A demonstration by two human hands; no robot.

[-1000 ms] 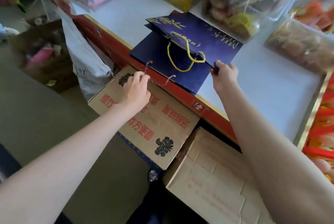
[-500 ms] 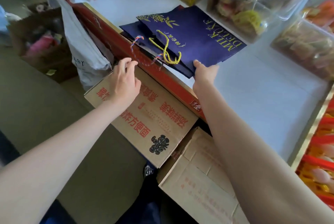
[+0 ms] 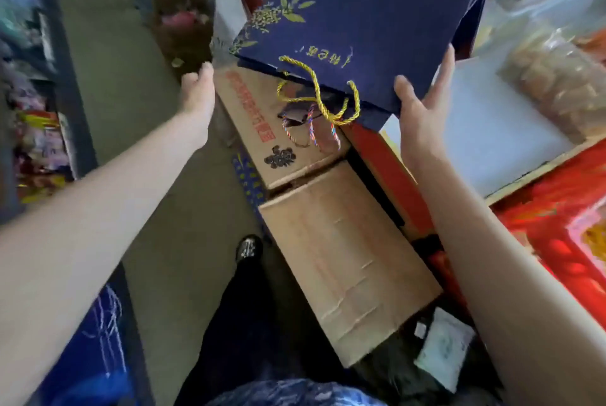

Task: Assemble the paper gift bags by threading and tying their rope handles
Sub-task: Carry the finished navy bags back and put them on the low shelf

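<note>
Both arms extended forward. Left hand (image 3: 196, 92) loosely curled, holding nothing. Right hand (image 3: 421, 100) raised, fingers straight, thumb spread, pinching a flat edge.

Gift bags (image 3: 367, 21) lie flat in the right hand (image 3: 423, 103), above two cardboard boxes (image 3: 341, 241). Rope handles (image 3: 314, 94) hang from their near edge. The left hand (image 3: 196, 94) lies left, apart; the counter (image 3: 485, 143) lies right.

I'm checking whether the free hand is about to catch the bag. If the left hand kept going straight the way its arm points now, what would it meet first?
Probably not the bag. The left hand points up and away, left of the navy gift bag. Ahead lie blurred brown clutter and a white sack on the floor; depth is unclear.
</note>
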